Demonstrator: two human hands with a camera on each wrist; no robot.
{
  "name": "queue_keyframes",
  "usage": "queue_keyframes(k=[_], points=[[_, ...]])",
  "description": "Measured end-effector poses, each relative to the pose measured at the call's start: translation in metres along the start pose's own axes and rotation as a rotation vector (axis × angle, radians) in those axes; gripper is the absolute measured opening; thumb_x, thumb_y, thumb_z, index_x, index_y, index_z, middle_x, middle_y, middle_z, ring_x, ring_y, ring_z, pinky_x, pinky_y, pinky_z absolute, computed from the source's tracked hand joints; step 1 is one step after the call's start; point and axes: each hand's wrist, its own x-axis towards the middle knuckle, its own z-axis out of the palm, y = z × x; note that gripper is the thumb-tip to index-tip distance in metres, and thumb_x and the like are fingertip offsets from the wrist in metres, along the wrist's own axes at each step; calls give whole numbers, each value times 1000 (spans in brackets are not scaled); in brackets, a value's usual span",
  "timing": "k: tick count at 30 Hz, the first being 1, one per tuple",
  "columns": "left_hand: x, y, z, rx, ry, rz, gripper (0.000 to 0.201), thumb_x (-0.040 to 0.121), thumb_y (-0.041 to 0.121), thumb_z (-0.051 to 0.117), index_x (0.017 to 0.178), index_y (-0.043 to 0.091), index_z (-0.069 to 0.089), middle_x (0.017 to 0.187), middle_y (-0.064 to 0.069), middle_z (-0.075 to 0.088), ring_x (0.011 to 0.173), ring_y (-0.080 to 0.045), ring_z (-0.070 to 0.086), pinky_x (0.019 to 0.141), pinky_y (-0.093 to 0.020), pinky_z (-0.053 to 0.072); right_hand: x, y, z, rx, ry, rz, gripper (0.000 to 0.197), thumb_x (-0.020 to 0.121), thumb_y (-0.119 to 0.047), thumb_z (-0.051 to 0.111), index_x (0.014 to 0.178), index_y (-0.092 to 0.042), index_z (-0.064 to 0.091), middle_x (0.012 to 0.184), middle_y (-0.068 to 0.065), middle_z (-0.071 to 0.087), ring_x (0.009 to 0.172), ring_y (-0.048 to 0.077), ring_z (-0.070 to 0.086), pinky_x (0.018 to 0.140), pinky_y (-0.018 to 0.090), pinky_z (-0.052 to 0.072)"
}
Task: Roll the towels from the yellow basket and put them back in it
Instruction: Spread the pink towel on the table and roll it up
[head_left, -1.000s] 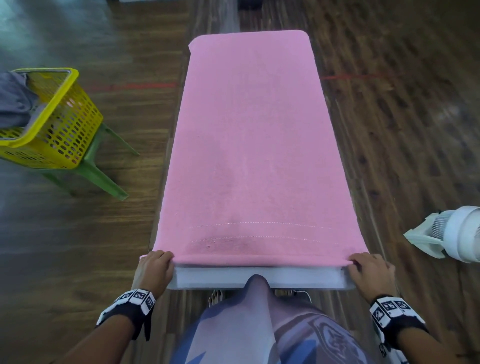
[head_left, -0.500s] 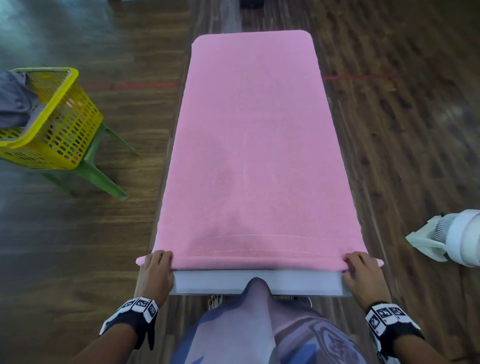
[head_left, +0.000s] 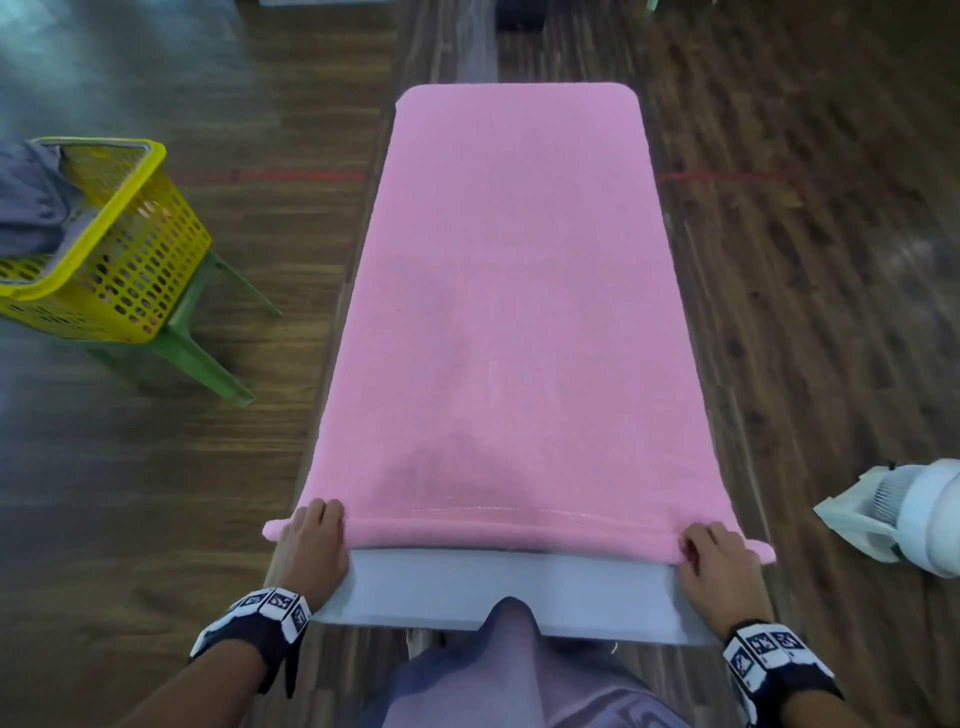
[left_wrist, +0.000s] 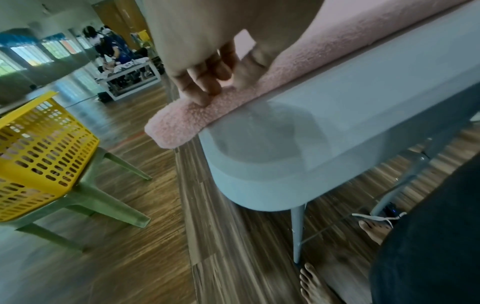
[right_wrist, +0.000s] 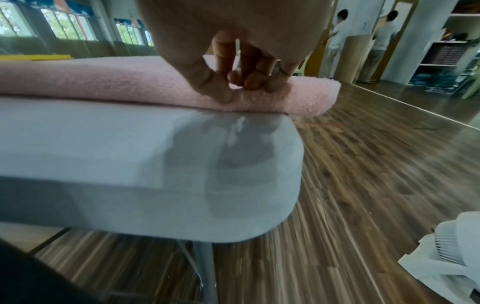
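A pink towel (head_left: 519, 312) lies flat along a narrow grey table (head_left: 493, 587). Its near edge is turned over into a thin roll, and the roll's ends stick out past both table sides. My left hand (head_left: 317, 519) grips the roll's left end, fingers curled on top of the pink towel (left_wrist: 182, 121). My right hand (head_left: 711, 545) holds the right end; in the right wrist view, thumb and fingers (right_wrist: 249, 82) pinch the pink fold (right_wrist: 103, 82). The yellow basket (head_left: 145, 260) stands to the left with a grey towel (head_left: 31, 208) hanging in it.
The basket sits on a green plastic stool (head_left: 208, 353) on the wooden floor. A white fan (head_left: 909, 514) stands on the floor at the right. My bare feet (left_wrist: 311, 283) are under the table's near end. Other people work far off.
Both hands have pushed the towel's near edge away from me, turning it into a roll. More bare table now shows in front of me.
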Motion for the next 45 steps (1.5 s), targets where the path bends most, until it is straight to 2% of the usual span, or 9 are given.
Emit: queue_keyframes(k=[5,9,13,19,26,31,35,41,45], points=[[0,-5,4,-71,9,4,36,55,-1,77,84,11,60,82,-5,59,72,-29,54,59,-39,48,5,7,2,69,-7,-36,29,63,-12,64,92,-10,67,93,8,66,82,31,61,74,42,50],[16,-8,-5,-7,-19,0,11,72,20,57,82,15,62,76,-2,63,72,-30,60,65,-41,47,22,0,-11,-45,-33,44,18,82,-19,60,96,-22,71,95,-2,71,91,23,61,89,43,34],[41,-7,-13,49,-18,-59,17,79,15,63,95,13,57,87,-7,59,81,-32,56,75,-48,43,41,-3,-16,-77,40,100,16,80,-15,61,95,-20,65,96,4,62,92,28,57,88,46,34],[42,1,-5,-37,-14,18,33,62,-1,71,88,7,52,86,-12,53,73,-31,47,61,-41,43,39,-7,-8,-23,-21,-27,25,61,-1,73,81,-7,59,82,12,58,70,33,52,65,40,43],[57,-5,-3,-103,14,-32,38,76,28,37,91,8,65,85,-10,65,81,-34,57,72,-46,46,62,3,-13,19,52,-71,31,77,-27,45,89,-18,72,90,1,72,85,26,63,87,42,40],[91,7,-13,-10,100,-176,18,77,6,62,95,7,57,89,-14,54,83,-35,50,79,-52,39,92,-5,-28,-24,110,-10,14,78,-13,60,92,-16,64,92,7,61,87,32,56,81,45,38],[96,19,-10,-56,75,-98,30,63,-5,68,88,5,53,86,-15,51,78,-34,47,64,-45,40,92,-15,-21,53,15,-124,16,68,-11,64,82,-11,59,82,7,56,74,32,52,67,39,38],[93,5,-12,-223,54,-75,35,72,-5,68,105,4,65,101,-14,65,97,-36,55,82,-48,48,89,-15,-16,135,46,-79,35,71,3,69,105,-7,66,107,12,65,95,35,57,87,46,48],[77,5,-18,-254,42,-46,24,76,-4,65,99,5,62,87,-12,64,85,-31,57,71,-42,49,86,-15,-15,178,26,-17,37,74,7,66,108,-6,69,110,12,68,101,36,58,92,46,46]])
